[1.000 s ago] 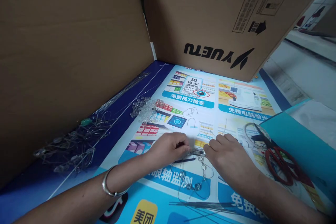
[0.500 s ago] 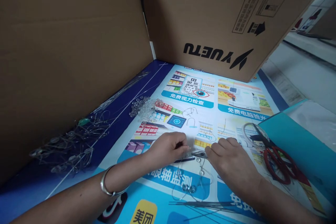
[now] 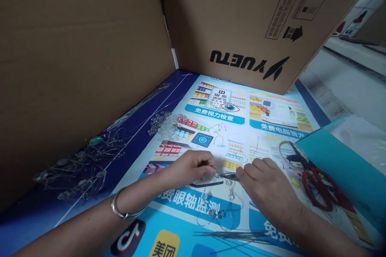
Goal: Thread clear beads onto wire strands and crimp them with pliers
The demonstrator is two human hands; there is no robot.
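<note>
My left hand (image 3: pixel 201 165) pinches a wire strung with clear beads (image 3: pixel 221 213); the strand hangs down in a loose loop over the printed sheet. From the right, my right hand (image 3: pixel 261 180) is wrapped round a pair of pliers (image 3: pixel 229 176), whose handles are hidden in the fist. The narrow jaws point left and meet the wire close to my left fingertips. Whether the jaws are clamped on it is too small to tell. A silver bangle (image 3: pixel 116 205) circles my left wrist.
Loose clear beads (image 3: pixel 167 124) lie in a pile beyond my left hand. A heap of beaded wires (image 3: pixel 81 164) is at the left. Red-handled scissors (image 3: pixel 321 190) rest at the right by a teal folder (image 3: pixel 346 156). Cut wires (image 3: pixel 232 235) lie in front; cardboard (image 3: pixel 235 16) stands behind.
My left hand has shifted slightly, and a bead and bit of wire now show more plainly at its fingertips. The pliers stay beside them, with both grips kept.
</note>
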